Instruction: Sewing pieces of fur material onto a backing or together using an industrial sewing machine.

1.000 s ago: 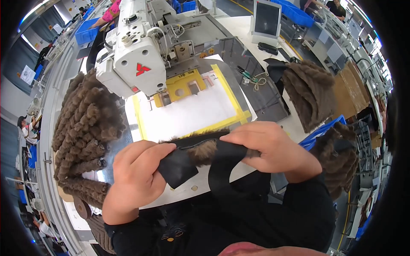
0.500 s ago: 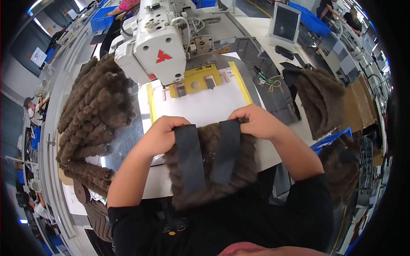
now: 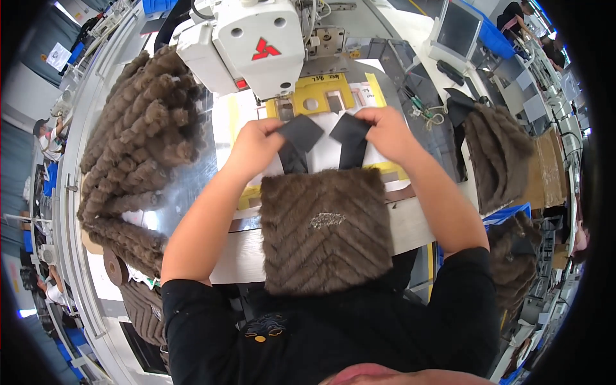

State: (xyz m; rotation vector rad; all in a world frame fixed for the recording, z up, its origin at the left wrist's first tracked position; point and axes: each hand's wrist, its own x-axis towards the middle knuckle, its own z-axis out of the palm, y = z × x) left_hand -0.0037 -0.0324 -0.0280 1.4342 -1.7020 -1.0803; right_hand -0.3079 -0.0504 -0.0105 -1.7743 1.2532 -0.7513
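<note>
A brown plush panel (image 3: 321, 256) with chevron ridges and a small shiny patch hangs over the table's front edge. Two dark fabric straps run from its far edge. My left hand (image 3: 255, 146) pinches the end of the left strap (image 3: 301, 135), which is folded over. In my right hand (image 3: 390, 136) the right strap (image 3: 351, 146) is gripped the same way, its tip bent inward. Both hands are over a white sheet (image 3: 327, 125) with yellow borders, just in front of a yellow template (image 3: 300, 102) under the machine head.
A white sewing machine head (image 3: 256, 51) stands beyond my hands. Brown plush pieces (image 3: 141, 122) pile up at left, and more plush (image 3: 497, 151) lies at right. Scissors (image 3: 417, 106) with cord rest right of the template. A screen (image 3: 457, 29) stands at the far right.
Both hands have moved away from me over the white sheet, pulling the straps forward. The plush panel has turned to show its chevron side and shiny patch. The head view has shifted slightly.
</note>
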